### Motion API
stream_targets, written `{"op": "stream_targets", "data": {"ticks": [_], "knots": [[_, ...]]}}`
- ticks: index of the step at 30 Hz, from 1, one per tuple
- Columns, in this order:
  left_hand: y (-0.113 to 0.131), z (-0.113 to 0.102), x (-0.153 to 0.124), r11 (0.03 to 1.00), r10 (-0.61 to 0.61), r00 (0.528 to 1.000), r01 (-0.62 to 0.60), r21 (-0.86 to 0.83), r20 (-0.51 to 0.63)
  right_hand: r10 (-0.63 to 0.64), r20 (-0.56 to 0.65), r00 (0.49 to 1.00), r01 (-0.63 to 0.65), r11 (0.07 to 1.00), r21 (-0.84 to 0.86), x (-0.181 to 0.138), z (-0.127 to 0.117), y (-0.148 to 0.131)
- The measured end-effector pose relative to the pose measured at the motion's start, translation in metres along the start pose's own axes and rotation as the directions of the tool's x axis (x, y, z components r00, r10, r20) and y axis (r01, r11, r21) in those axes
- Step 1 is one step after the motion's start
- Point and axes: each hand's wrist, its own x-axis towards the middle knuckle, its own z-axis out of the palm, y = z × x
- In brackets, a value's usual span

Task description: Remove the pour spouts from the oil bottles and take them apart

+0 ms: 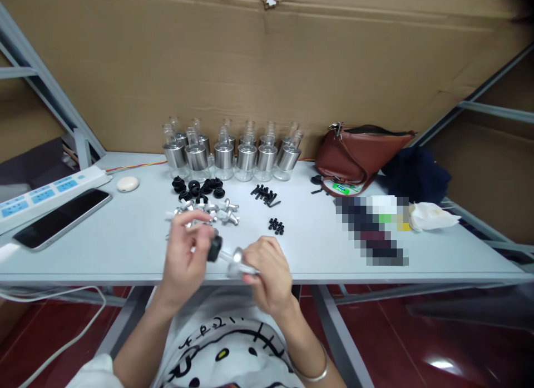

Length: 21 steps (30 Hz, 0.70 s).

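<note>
Above the table's front edge, my left hand [189, 254] is closed around a black round stopper [214, 248], fingers curled at its side. To its right, my right hand [269, 271] grips a silvery metal pourer spout [236, 260], slightly blurred. The spout's thin end points at the black stopper; whether the two touch I cannot tell. Behind my left hand lies a heap of similar metal spouts [227, 212], partly hidden by the fingers. Just beyond them is a pile of black stoppers [196, 188].
Glass bottles with steel sleeves [224, 155] stand at the back. Small black strips [266, 195] and tiny black caps [276, 226] lie mid-table. A brown bag [354, 154] and white crumpled paper [431, 216] are right; a phone [62, 218], power strip [52, 192] and white disc [127, 183] left.
</note>
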Motion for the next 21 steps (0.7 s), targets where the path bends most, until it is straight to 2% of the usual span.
{"op": "stream_targets", "data": {"ticks": [2,3,4,5,7,9,11,15,21], "knots": [[-0.006,-0.014,0.02,0.998,0.044,0.967,-0.034,0.043,-0.249,0.113,-0.168,0.979,-0.106,0.993,0.053,-0.004,-0.003,0.003],[-0.009,-0.024,0.029,0.994,0.07,0.945,-0.04,0.102,-0.319,0.184,-0.224,0.957,-0.173,0.983,0.068,-0.006,-0.005,0.005],[-0.014,-0.034,0.037,0.988,0.069,0.945,-0.022,0.151,-0.318,0.258,-0.243,0.935,-0.247,0.966,0.075,-0.008,-0.007,0.006],[-0.018,-0.043,0.043,0.977,0.044,0.969,0.009,0.215,-0.242,0.332,-0.233,0.914,-0.322,0.943,0.079,-0.009,-0.009,0.008],[-0.029,-0.06,0.047,0.907,-0.026,0.987,0.089,0.411,-0.155,0.448,-0.181,0.876,-0.437,0.894,0.096,-0.011,-0.011,0.011],[-0.04,-0.069,0.043,0.809,-0.147,0.985,0.17,0.563,-0.087,0.51,-0.136,0.85,-0.499,0.86,0.107,-0.012,-0.01,0.013],[-0.049,-0.073,0.035,0.739,-0.251,0.966,0.23,0.633,-0.059,0.545,-0.089,0.834,-0.537,0.837,0.104,-0.011,-0.01,0.015],[-0.062,-0.075,0.017,0.744,-0.301,0.944,0.323,0.585,-0.138,0.568,-0.01,0.823,-0.565,0.82,0.087,-0.011,-0.008,0.016],[-0.064,-0.087,0.003,0.746,-0.276,0.928,0.372,0.553,-0.252,0.61,-0.017,0.792,-0.609,0.792,0.045,-0.008,-0.008,0.018]]}}
